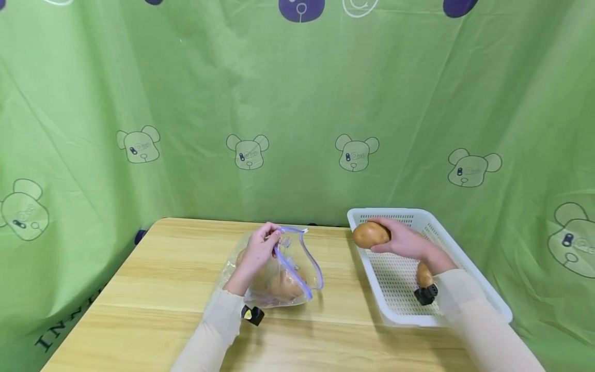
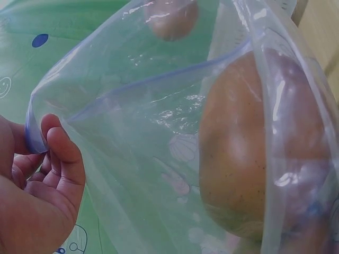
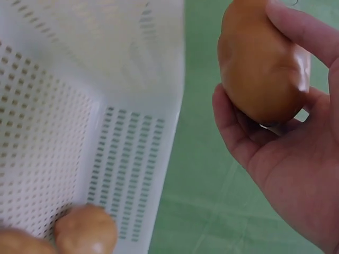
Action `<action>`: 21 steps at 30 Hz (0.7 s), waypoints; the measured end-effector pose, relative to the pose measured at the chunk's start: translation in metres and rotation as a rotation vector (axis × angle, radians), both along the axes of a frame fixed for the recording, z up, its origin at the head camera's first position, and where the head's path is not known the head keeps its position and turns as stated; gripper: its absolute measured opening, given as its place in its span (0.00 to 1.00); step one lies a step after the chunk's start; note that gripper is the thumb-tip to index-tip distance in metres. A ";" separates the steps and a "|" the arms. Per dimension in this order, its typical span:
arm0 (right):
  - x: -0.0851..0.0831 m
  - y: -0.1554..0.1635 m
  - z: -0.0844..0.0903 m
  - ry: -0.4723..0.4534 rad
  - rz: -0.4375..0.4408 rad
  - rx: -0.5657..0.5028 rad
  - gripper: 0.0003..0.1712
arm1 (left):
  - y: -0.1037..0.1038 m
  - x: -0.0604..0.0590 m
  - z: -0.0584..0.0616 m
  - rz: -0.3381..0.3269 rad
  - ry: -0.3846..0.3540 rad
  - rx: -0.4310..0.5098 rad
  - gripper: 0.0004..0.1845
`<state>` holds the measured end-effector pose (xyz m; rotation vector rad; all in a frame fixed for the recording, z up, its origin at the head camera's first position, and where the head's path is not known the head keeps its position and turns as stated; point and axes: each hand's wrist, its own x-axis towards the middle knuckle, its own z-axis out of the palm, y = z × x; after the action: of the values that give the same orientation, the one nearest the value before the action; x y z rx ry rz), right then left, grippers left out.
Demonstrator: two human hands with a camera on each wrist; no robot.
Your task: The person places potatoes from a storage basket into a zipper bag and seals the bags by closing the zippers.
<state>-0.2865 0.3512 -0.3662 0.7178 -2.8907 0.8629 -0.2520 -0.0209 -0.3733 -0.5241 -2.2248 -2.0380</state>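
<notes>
- Two hands are busy: my left hand (image 1: 258, 253) pinches the bag (image 1: 297, 268) by its blue rim, fingers curled over the edge, and lifts that side so the mouth gapes toward the right.
- My right hand (image 1: 403, 240) grips a potato (image 1: 370, 234), fingers wrapped round it, above the near-left corner of the basket (image 1: 483, 289).
- Between that potato and the bag's mouth lies only a bare strip of table (image 1: 153, 289).
- Inside the bag a few potatoes show through the plastic; in the left wrist view one large one (image 2: 249, 143) fills the right side, with another, blurred, above it.
- In the basket another potato (image 1: 424, 274) sits just beside my right forearm, which partly hides it; the right wrist view shows two (image 3: 85, 230) against the perforated wall.
- Black wrist cameras sit under both sleeves (image 1: 469, 305).
- Green cloth (image 1: 297, 103) printed with bear heads hangs behind the table and drapes both sides, touching the basket's far edge.
</notes>
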 end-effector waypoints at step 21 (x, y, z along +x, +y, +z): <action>0.026 -0.065 0.011 0.079 0.201 -0.025 0.43 | 0.001 -0.020 -0.024 0.013 -0.021 0.043 0.09</action>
<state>-0.2607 0.2863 -0.3550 1.0298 -2.7680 0.8653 -0.2723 -0.0201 -0.3971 -0.4852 -2.1845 -2.0901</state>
